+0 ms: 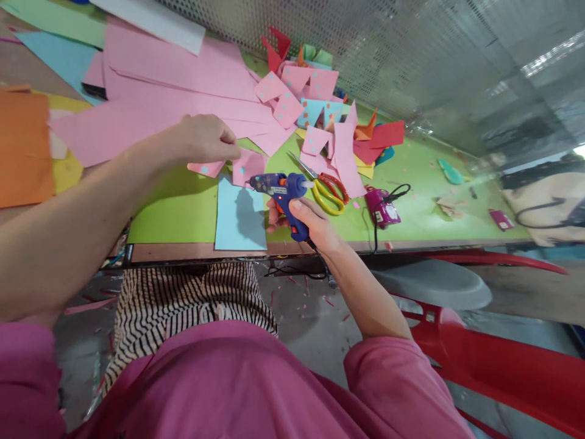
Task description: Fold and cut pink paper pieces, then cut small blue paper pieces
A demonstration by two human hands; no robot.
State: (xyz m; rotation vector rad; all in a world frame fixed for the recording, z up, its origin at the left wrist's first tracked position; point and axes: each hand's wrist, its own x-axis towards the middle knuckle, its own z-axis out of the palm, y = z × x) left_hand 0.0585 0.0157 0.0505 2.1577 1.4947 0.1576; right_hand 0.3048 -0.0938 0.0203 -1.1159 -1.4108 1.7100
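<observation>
In my right hand is a blue hot glue gun, with a glue stick showing at its back and its nozzle pointing left. The nozzle tip is at the edge of a pink paper cutout with pale blue dots. My left hand is closed, its fingertips pinching the upper side of that cutout; part of the cutout is hidden beneath the hand. Under the glue gun lies a light blue paper sheet, with the gun's shadow on it. Scissors with red and yellow handles lie just beyond the gun.
Large pink sheets spread over the left of the green tabletop, beside orange paper. Dotted cutouts pile up at the back. A magenta box with a black cord is to the right. A red chair stands below.
</observation>
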